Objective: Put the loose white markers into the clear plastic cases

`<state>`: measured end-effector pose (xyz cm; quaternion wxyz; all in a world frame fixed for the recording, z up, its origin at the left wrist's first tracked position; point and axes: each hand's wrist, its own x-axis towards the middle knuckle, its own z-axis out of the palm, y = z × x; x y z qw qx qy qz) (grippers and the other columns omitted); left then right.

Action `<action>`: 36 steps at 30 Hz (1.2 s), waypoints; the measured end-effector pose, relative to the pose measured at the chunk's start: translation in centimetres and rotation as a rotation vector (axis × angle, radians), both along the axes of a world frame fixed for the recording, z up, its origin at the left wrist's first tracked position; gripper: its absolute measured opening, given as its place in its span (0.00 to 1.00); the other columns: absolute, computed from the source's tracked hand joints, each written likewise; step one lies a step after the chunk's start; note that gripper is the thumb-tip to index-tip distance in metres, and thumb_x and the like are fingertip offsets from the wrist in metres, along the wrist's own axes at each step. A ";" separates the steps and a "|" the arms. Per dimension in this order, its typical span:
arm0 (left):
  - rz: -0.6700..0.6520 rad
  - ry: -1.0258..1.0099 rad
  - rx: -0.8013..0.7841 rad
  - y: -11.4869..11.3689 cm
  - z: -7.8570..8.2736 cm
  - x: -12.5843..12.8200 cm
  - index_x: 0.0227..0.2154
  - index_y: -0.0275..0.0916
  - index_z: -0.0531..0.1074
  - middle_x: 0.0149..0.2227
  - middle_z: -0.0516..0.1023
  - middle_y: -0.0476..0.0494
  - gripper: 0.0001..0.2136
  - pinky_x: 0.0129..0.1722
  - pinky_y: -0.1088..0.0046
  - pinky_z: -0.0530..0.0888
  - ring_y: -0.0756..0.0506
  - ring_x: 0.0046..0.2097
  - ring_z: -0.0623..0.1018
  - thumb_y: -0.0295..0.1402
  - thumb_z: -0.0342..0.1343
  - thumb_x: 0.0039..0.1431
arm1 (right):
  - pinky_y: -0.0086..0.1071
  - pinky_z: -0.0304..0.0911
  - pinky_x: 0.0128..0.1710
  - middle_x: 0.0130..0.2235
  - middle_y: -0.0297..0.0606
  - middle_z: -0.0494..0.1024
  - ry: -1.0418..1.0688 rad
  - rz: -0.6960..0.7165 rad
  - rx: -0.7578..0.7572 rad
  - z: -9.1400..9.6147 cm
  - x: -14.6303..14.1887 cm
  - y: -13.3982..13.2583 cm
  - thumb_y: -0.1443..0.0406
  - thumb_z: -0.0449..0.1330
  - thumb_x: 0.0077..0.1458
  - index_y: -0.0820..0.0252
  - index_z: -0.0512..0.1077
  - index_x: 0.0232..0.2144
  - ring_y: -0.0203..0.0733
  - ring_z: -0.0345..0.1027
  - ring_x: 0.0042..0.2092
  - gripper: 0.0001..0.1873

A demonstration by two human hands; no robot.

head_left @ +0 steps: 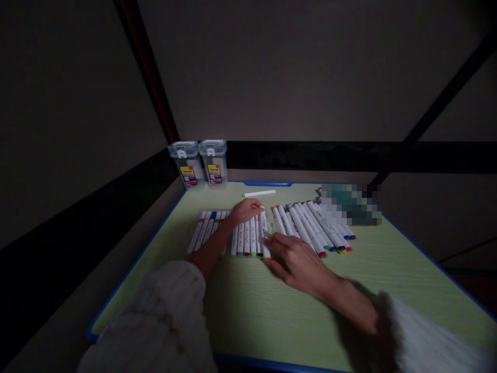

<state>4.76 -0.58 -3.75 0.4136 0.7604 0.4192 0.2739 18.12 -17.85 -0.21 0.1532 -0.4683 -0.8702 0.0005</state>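
Observation:
A white marker with yellow ends [264, 230] lies at the right end of a row of white markers [240, 237] set side by side in a clear tray. My left hand [247, 210] reaches over that row, its fingers closed at the far end of the yellow-ended marker. At the near end, my right hand [298, 261] grips the same marker between thumb and fingers. Just beyond my right hand, a looser group of white markers [306, 225] with coloured ends spreads over the table. My left forearm hides part of the row.
Two clear lidded boxes [190, 168] with yellow labels stand at the table's back left. One white marker with a green tip [259, 193] lies alone near the back edge. A blurred-out item [349, 204] sits at the back right. The pale green table [248, 305] has blue edging.

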 end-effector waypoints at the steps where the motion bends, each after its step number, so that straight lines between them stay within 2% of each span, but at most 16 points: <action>1: -0.008 -0.002 -0.007 0.0 0.2 0.0 0.28 0.30 0.70 0.26 0.74 0.47 0.05 0.34 0.75 0.69 0.51 0.30 0.73 0.26 0.54 0.46 | 0.34 0.56 0.33 0.34 0.42 0.69 -0.005 0.002 -0.005 0.0 0.0 0.0 0.64 0.49 0.55 0.68 0.66 0.46 0.40 0.63 0.34 0.18; 15: -0.002 0.067 -0.082 0.3 1.4 -1.7 0.25 0.30 0.69 0.21 0.71 0.51 0.05 0.25 0.80 0.65 0.54 0.24 0.70 0.26 0.55 0.43 | 0.35 0.58 0.34 0.35 0.42 0.70 -0.021 0.022 0.012 0.1 -0.5 0.0 0.63 0.48 0.56 0.68 0.65 0.47 0.40 0.63 0.34 0.19; 26: -0.007 0.083 -0.084 -0.1 1.7 -1.4 0.26 0.29 0.71 0.22 0.73 0.49 0.06 0.28 0.79 0.67 0.53 0.25 0.71 0.27 0.55 0.43 | 0.35 0.56 0.34 0.33 0.41 0.71 -0.018 0.038 0.090 -0.2 -0.5 0.2 0.58 0.50 0.56 0.66 0.68 0.42 0.41 0.64 0.34 0.18; 31: 0.001 0.082 -0.065 -0.1 2.0 -1.3 0.24 0.29 0.71 0.20 0.73 0.50 0.04 0.26 0.79 0.67 0.53 0.24 0.71 0.25 0.55 0.42 | 0.35 0.55 0.34 0.33 0.41 0.71 -0.025 0.063 0.099 -0.1 -0.2 0.2 0.59 0.48 0.57 0.65 0.67 0.43 0.41 0.64 0.34 0.18; 36: 0.027 0.034 0.020 -0.4 2.5 -0.8 0.25 0.29 0.73 0.23 0.74 0.47 0.05 0.29 0.78 0.69 0.52 0.28 0.72 0.25 0.55 0.44 | 0.35 0.55 0.34 0.32 0.40 0.72 -0.085 0.068 0.108 0.2 0.2 0.2 0.62 0.47 0.58 0.63 0.65 0.47 0.41 0.64 0.34 0.18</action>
